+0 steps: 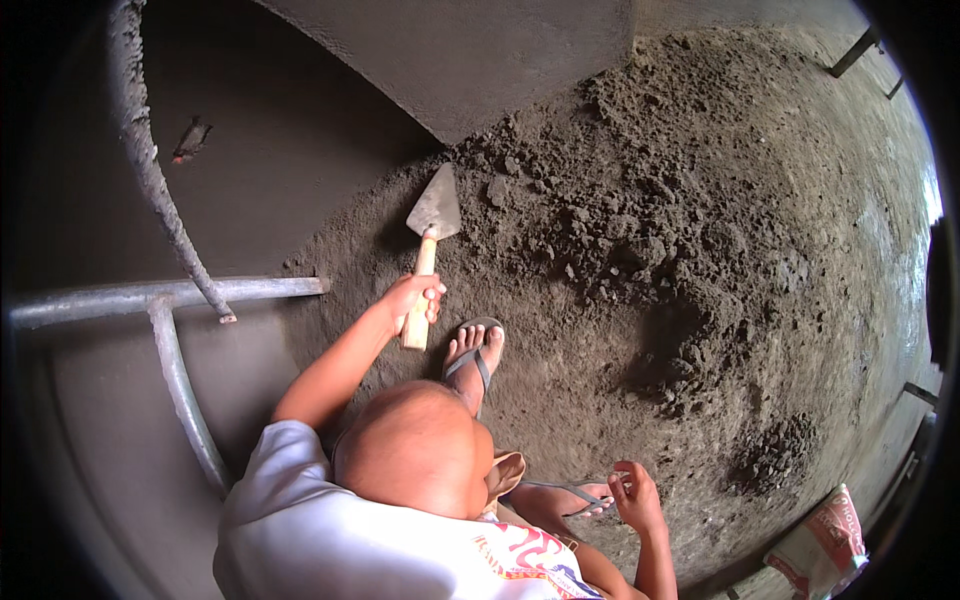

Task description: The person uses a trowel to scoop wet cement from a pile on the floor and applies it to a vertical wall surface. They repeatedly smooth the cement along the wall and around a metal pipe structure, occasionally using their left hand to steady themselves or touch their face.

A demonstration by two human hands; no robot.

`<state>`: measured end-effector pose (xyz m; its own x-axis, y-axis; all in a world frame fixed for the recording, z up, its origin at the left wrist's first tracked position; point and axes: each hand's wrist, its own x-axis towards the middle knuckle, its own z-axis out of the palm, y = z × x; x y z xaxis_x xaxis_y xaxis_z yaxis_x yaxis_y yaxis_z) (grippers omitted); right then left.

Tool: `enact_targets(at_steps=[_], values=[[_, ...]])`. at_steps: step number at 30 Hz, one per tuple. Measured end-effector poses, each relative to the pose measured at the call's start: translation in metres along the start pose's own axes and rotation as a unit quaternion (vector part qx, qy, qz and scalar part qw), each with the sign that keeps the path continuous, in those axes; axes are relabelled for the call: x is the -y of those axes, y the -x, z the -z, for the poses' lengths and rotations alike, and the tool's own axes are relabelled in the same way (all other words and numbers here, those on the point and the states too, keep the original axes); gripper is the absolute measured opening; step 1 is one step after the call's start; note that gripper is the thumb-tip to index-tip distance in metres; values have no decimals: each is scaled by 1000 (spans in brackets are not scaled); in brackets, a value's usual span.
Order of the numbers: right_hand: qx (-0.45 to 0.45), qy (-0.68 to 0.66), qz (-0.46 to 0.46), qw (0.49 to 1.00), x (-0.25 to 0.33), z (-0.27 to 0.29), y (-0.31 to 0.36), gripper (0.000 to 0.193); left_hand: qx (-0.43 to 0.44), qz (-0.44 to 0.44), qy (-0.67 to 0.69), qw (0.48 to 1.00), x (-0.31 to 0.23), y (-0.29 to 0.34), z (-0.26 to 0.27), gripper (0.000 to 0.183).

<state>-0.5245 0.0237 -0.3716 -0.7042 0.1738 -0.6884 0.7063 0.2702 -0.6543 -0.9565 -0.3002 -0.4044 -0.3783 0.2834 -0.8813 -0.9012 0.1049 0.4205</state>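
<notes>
My left hand (414, 302) is closed around the pale wooden handle (425, 258) of a pointing trowel (436, 205). Its grey pointed blade is tipped away from me, near the corner of a concrete wall (520, 55), over the edge of loose grey-brown sand or mortar mix (640, 215). Nothing shows on the blade apart from grey smears. Off to the right, my right hand (635, 492) hangs beside my sandalled foot (575, 497), empty, its fingers loosely bent and apart. My bent knee (410, 445) rises between both arms.
Metal pipes (250, 290) and a crusted rod (160, 180) stand at the left against a smooth grey surface. Clumps spread over the ground to the right, with a dark heap (775, 455). A red-and-white bag (825, 545) lies at the lower right.
</notes>
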Motion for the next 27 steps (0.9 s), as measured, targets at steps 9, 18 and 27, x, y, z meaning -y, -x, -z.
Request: enact_targets(at_steps=[9,18,27], values=[[-65,30,-1,997,-9,19,-2,27,30,66,-37,997,-30,-38,-32,20],[71,4,4,997,-3,-2,-12,32,4,57,-61,997,-22,-43,-28,18],[147,-29,160,976,122,-24,-142,45,6,-33,-70,997,13,-24,-72,13]])
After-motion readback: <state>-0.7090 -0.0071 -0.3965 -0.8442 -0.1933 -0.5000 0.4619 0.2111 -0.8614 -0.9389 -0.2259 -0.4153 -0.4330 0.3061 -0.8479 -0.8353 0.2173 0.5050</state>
